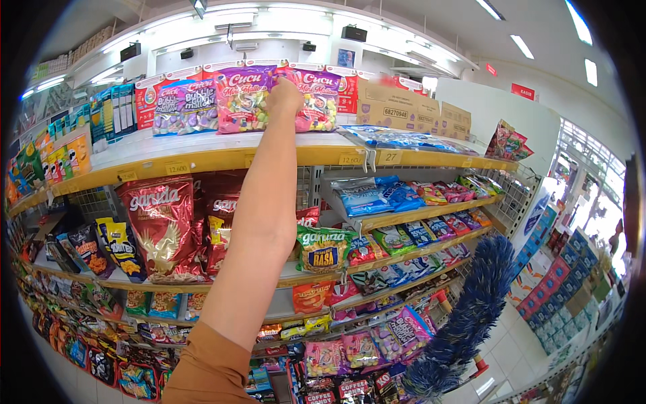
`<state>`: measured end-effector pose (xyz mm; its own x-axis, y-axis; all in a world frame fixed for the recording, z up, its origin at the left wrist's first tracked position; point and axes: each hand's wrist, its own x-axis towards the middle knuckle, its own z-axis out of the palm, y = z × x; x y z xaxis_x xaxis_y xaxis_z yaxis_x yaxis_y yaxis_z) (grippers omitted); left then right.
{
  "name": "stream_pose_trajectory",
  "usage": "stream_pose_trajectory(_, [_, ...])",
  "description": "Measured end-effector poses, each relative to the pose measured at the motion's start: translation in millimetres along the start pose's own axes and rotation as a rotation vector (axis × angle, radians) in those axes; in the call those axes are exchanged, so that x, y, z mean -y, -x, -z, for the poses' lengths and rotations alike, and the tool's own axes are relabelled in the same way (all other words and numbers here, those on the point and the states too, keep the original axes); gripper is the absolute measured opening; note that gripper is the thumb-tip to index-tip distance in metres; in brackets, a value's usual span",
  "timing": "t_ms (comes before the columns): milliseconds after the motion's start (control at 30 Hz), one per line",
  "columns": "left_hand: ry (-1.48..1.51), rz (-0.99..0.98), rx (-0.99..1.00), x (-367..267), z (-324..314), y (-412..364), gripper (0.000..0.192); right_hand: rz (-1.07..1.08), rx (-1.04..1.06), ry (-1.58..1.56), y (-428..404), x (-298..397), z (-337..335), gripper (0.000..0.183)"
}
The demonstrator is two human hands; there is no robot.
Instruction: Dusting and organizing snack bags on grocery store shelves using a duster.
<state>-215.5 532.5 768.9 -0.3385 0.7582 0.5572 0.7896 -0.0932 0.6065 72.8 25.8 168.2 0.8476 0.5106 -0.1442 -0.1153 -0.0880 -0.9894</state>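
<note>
My left hand (285, 98) reaches up to the top shelf (202, 146), its fingers closed at the upper edge of a pink and purple Cucu mini marshmallow bag (319, 101). A matching marshmallow bag (241, 103) stands against it on the left. Further left are purple and blue bubble-gum marshmallow bags (198, 106). My bare forearm and brown sleeve cross the middle of the view and cover part of the shelves. At the lower right a fluffy dark-blue duster (469, 303) stands tilted in front of the candy racks; whatever holds it is hidden. My right hand is out of view.
Cardboard cartons (391, 103) and flat blue packs (404, 137) occupy the top shelf's right. Below sit red Garuda peanut bags (161, 227), a green Garuda bag (323, 250) and hanging rows of sweets. Metal hooks (371, 160) protrude from the shelf edge. Tiled floor (504, 343) shows at right.
</note>
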Motion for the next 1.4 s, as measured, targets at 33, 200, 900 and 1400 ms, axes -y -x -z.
stream_pose_trajectory(33, [0.029,0.017,-0.03,4.4,2.8,-4.1,0.056,-0.003,0.005,-0.002,7.6,13.4,-10.5,0.043])
stream_pose_trajectory(200, [0.036,0.005,-0.054,11.5,-1.6,-24.8,0.058,0.019,-0.065,0.013,8.7,7.8,-18.8,0.042])
stream_pose_trajectory(900, [-0.214,-0.118,-0.167,0.2,11.0,-8.6,0.026,0.085,-0.075,-0.032,20.2,63.6,-41.2,0.051])
stream_pose_trajectory(1400, [-0.326,-0.508,-0.258,-58.9,47.7,33.2,0.055,0.145,-0.097,-0.206,1.7,27.3,-1.7,0.05])
